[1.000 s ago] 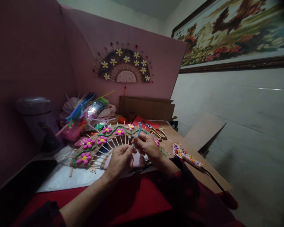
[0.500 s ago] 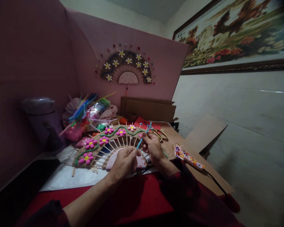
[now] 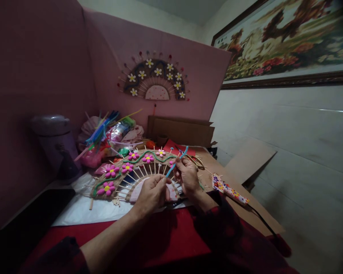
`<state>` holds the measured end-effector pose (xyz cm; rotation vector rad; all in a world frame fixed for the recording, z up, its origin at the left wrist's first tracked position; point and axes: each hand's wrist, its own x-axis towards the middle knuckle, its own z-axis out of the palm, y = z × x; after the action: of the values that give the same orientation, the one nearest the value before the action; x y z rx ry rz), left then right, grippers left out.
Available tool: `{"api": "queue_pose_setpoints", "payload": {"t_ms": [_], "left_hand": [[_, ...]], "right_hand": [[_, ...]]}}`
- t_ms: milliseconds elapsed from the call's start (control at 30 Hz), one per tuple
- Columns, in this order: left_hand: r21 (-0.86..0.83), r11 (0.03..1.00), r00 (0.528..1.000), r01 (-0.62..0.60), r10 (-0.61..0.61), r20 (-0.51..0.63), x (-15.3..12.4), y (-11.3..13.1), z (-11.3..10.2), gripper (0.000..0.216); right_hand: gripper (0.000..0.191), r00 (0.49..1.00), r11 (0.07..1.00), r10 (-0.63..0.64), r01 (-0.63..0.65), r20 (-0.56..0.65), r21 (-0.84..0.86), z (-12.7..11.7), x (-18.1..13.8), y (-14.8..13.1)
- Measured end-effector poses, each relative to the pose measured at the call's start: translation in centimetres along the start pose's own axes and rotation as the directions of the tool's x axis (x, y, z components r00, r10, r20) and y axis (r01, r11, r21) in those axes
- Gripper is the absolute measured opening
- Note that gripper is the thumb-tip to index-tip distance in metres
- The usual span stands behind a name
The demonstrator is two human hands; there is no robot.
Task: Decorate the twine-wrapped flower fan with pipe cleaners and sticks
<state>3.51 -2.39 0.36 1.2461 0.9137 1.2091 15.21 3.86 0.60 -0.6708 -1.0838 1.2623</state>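
Observation:
A fan-shaped woven piece (image 3: pixel 122 173) with wooden sticks, pink flowers and a green wavy strand lies on the table in front of me. My left hand (image 3: pixel 153 194) pinches the lower end of a blue pipe cleaner (image 3: pixel 175 163). My right hand (image 3: pixel 187 175) grips the same pipe cleaner higher up, just above the fan's right side. The pipe cleaner slants up to the right between the two hands, its curled tip free.
A finished fan (image 3: pixel 156 80) hangs on the pink board. A bundle of coloured pipe cleaners and bags (image 3: pixel 108 133) lies at back left beside a grey jar (image 3: pixel 55 142). Scissors (image 3: pixel 196 161), a flowered glue gun (image 3: pixel 230 190) and cardboard (image 3: pixel 180 131) sit to the right.
The blue pipe cleaner went from a bent upright loop to a straighter slant up to the right. My right hand moved slightly right along it; the left hand kept its pinch.

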Motion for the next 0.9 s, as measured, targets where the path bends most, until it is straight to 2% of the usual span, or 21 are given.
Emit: {"api": "queue_pose_setpoints", "payload": {"t_ms": [133,333,533,667,900], "left_hand": [[-0.024,0.999,1.000,0.024,-0.024,0.019,0.2,-0.2,0.0,0.030],[-0.021,0.999,0.998,0.039,-0.037,0.055,0.4,-0.7,0.0,0.024],[-0.053,0.998,0.996,0.045,-0.040,0.078,0.8,-1.4,-0.2,0.027],[-0.066,0.997,0.999,0.031,-0.029,0.027,0.9,-1.5,-0.3,0.027],[-0.005,1.000,0.999,0.005,-0.005,-0.040,0.4,-0.5,-0.1,0.025]], "right_hand": [[0.034,0.998,0.999,-0.041,0.041,-0.038,-0.010,-0.1,0.1,-0.3],[0.034,0.998,0.999,-0.045,0.044,-0.047,-0.015,-0.1,0.1,-0.3],[0.035,0.997,0.998,-0.055,0.052,-0.057,-0.047,-0.2,0.2,-0.4],[0.037,1.000,0.996,-0.029,0.030,0.007,-0.088,-0.2,0.2,-0.2],[0.035,0.973,0.977,0.080,-0.033,0.218,-0.213,0.1,-0.2,0.3]]}}
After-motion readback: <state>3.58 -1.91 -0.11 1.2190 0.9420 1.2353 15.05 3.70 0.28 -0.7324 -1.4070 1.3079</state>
